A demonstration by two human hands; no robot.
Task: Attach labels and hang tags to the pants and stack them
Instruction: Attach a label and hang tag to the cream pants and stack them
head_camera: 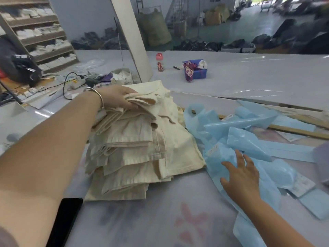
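Right hand (pixel 240 177) spread on blue bags (pixel 249 138) — pants stack (pixel 138 145) runs lengthwise away.

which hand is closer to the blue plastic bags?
Right. The right hand lies open, fingers spread, on the blue plastic bags. The left hand is off to their left, gripping the top of the cream pants stack.

shelving unit (pixel 39 38) far left | white slanted pillar (pixel 131 38) | grey floor (pixel 252 20) | daylight beyond
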